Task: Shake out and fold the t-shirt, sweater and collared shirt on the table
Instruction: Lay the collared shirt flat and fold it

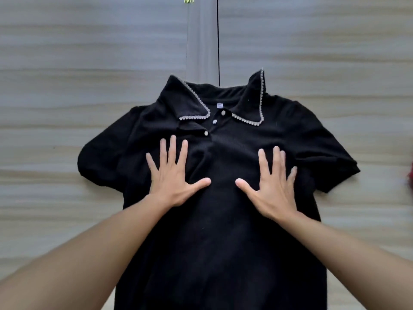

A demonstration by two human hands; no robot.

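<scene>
Black collared shirt [223,242] lies face-up on the wooden surface [67,97], its collar [250,104] pointing away from the person and its hem running out of frame. The left hand [174,177] and right hand [274,186] press flat on the chest, fingers spread, gripping nothing. Smoothing would likely go best stroked outward from the rumpled placket [201,139] before any fold. No container is in view.

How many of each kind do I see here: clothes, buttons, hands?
Black collared shirt: 1
Pale buttons on its placket: 3
Hands, left hand and right hand, flat on the shirt: 2
Red thing at the right edge, too cropped to name: 1
Total: 7
</scene>
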